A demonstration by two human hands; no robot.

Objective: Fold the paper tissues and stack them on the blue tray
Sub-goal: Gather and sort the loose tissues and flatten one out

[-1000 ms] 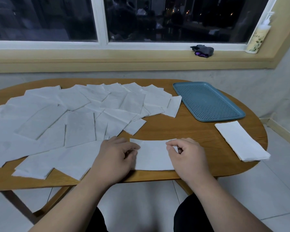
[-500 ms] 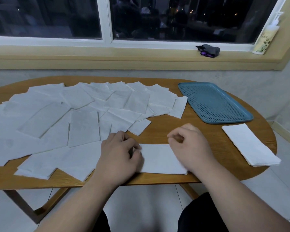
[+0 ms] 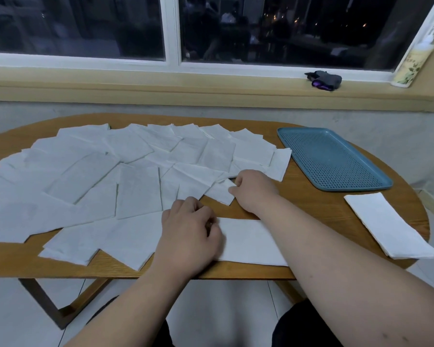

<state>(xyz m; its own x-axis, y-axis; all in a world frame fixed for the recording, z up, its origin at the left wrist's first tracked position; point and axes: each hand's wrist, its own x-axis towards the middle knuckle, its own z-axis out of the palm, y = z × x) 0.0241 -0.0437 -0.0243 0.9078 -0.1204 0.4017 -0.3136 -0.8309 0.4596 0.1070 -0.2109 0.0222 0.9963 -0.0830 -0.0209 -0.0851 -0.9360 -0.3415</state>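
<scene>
Wood is what the round table [image 3: 311, 211] is made of, and a dark window is seen behind it. A corner of a small tissue [image 3: 219, 194] is pinched by the curled fingers [image 3: 236, 183] of the right hand [image 3: 254, 189]. The left hand [image 3: 188, 234] is laid on the left end of a folded tissue [image 3: 251, 242] near the front edge, fingers bent; whether it is gripped cannot be told. Many flat tissues [image 3: 135, 171] are spread over the left and middle. The blue tray [image 3: 333, 159] is set at the far right, and a white stack [image 3: 388, 226] is placed just in front of it.
</scene>
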